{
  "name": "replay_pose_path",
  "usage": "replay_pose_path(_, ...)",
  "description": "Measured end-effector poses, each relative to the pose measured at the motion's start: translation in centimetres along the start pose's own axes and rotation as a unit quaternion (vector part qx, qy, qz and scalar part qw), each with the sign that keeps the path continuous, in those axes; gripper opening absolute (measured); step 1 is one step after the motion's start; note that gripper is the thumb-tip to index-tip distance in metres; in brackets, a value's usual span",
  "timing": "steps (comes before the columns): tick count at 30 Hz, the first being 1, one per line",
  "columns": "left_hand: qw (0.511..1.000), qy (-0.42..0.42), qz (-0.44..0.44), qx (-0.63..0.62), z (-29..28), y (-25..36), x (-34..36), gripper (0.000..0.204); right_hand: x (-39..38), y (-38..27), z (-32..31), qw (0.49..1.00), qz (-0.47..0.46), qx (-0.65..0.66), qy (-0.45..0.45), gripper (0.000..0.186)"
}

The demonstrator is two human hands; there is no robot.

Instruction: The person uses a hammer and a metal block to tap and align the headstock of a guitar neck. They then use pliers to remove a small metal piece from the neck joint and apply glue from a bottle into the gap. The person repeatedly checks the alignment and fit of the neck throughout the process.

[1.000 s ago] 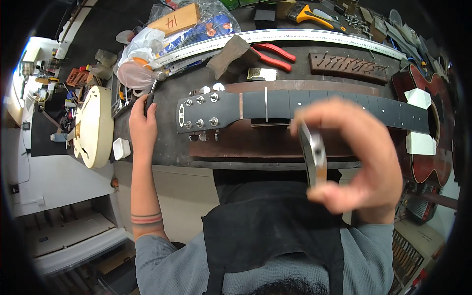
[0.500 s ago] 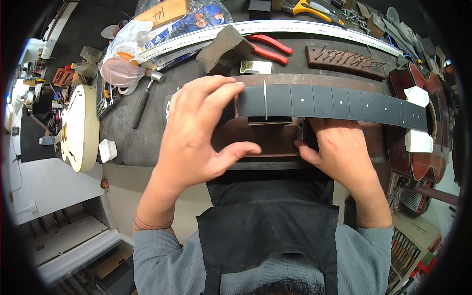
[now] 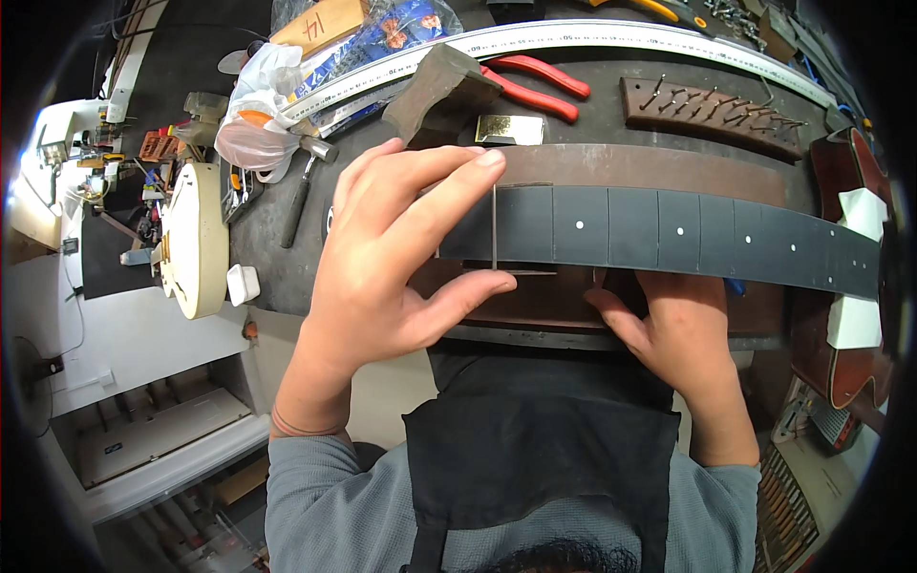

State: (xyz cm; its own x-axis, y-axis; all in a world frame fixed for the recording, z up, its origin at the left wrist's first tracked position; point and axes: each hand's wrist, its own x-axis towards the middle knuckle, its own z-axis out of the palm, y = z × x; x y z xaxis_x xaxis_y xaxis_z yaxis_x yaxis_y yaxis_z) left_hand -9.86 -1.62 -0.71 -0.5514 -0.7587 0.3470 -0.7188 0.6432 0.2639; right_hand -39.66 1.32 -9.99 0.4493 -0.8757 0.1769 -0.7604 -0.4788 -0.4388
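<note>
A dark, flat guitar fretboard (image 3: 630, 229) with white dots and thin cross slots lies along the bench, part of a dark red guitar (image 3: 829, 358) at the right. One thin fret wire (image 3: 495, 229) stretches across its left part. My left hand (image 3: 368, 248) is open, spanning the neck. Its thumb and a fingertip come to the two ends of the wire; whether they touch it I cannot tell. Below the neck, my right hand (image 3: 683, 320) has its fingers curled under, partly hidden. Its thumb presses toward a small dark metal piece, with something blue (image 3: 734, 286) beyond.
Behind the neck lie a dark block (image 3: 441, 91), red-handled pliers (image 3: 535, 88), a long steel ruler (image 3: 564, 34) and a brown wooden rack (image 3: 712, 116) of metal pins. A hammer (image 3: 304, 196) and a cream guitar body (image 3: 199, 244) are to the left.
My left hand has shifted along the neck toward the fret wire, so its tips now line up with the wire's ends. The view has shifted; my right hand stays under the neck.
</note>
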Motion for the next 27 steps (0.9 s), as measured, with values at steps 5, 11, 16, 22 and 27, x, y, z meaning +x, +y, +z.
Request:
replay_pose_path(5, 0.991, 0.028, 0.070, 0.112, 0.6, 0.9, -0.9, 0.050, -0.4, 0.5, 0.0, 0.999, -0.010, 0.041, 0.010, 0.046)
replay_pose_path(11, 0.993, 0.046, 0.041, 0.103, 1.0, 2.5, -1.8, 0.029, -0.5, 1.0, -0.3, 0.997, -0.025, 0.069, -0.008, 0.045)
replay_pose_path(16, 0.996, 0.059, 0.042, 0.052, 1.2, 0.2, -2.1, 0.069, -0.5, 1.5, -0.3, 0.994, -0.046, 0.097, -0.017, 0.042)
replay_pose_path(22, 0.999, 0.020, -0.028, 0.033, 1.8, -1.2, -3.1, 0.086, -0.6, 1.6, -0.5, 0.983, -0.053, 0.172, 0.040, 0.030)
replay_pose_path(27, 0.999, -0.021, -0.031, -0.003, 0.8, -2.7, -4.1, 0.083, -0.8, 2.0, -1.6, 0.944, -0.033, 0.315, 0.088, 0.018)
